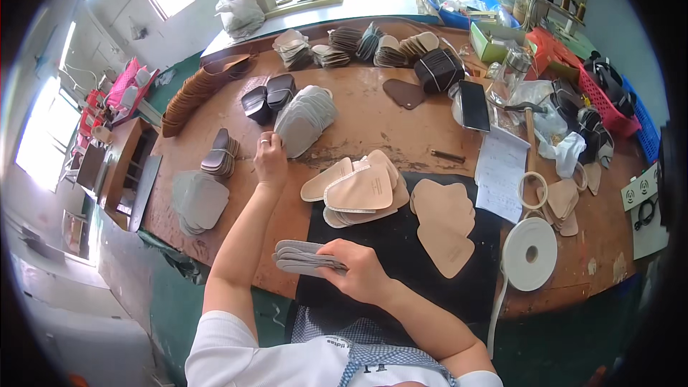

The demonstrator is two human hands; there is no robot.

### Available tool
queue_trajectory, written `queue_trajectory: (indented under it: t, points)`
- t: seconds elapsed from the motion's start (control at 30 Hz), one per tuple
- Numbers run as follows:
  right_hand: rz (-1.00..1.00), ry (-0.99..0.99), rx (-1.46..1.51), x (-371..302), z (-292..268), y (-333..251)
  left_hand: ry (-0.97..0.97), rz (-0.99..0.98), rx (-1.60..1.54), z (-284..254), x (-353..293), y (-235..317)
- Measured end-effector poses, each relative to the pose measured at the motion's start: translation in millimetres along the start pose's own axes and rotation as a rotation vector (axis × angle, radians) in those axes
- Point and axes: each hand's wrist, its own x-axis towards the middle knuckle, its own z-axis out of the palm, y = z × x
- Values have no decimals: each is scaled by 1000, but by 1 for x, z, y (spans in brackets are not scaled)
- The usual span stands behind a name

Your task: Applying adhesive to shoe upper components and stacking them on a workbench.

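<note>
My right hand (pixel 355 269) grips a small bundle of grey rounded pads (pixel 297 257) above the front edge of the table, thumb on one side and fingers on the other. Farther off to the left, my left hand (pixel 270 163), with a ring on one finger, is curled at the near left edge of a tall fanned stack of light grey pieces (pixel 308 118). Its fingertips are partly hidden, so what they pinch does not show. Between the hands and to the right, beige leather-like pieces (pixel 364 188) lie in a loose pile on a black mat (pixel 401 287).
More beige pieces (pixel 446 226) overlap on the mat. A white tape roll (pixel 529 254), handwritten paper (pixel 499 175), phone (pixel 474 106) and hammer (pixel 531 132) lie right. Grey pieces (pixel 201 201) and dark bundles (pixel 266 99) are left; several stacks (pixel 347 41) line the back.
</note>
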Motion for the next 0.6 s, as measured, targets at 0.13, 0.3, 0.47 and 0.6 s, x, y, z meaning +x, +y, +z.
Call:
queue_trajectory:
  t: [0.13,0.3,0.47,0.6]
  points:
    - [-3,-31,-29,-1,-5,0,28,57,-54,0,-5,4]
    - [54,-74,25,-1,-5,6,122,151,-115,-24,-6,6]
    - [219,-100,95,3,0,8,-30,-71,-571,-104,-14,18]
    - [209,-197,95,20,14,-3,-254,-288,-781,-163,-48,20]
